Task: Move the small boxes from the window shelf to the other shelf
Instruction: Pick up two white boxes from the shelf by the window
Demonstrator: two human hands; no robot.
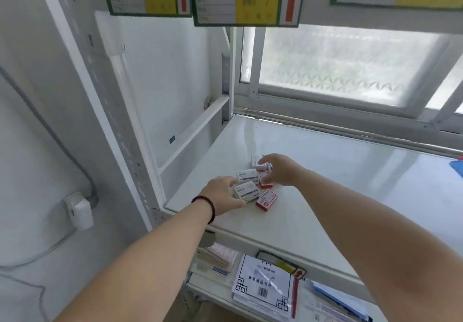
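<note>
Several small boxes lie in a loose cluster on the white window shelf, near its front left corner. Two white boxes with blue print sit at the left of the cluster. A red and white box lies at the front. My left hand, with a dark bead bracelet on the wrist, wraps around the nearest white box from the left. My right hand curls over the far boxes, fingertips touching a small white one. The boxes under my right hand are partly hidden.
A frosted window runs behind the shelf, with a metal rail along its sill. Labelled cards with red arrows hang from the shelf above. A lower shelf holds papers and plastic sleeves. A blue item lies at the right edge.
</note>
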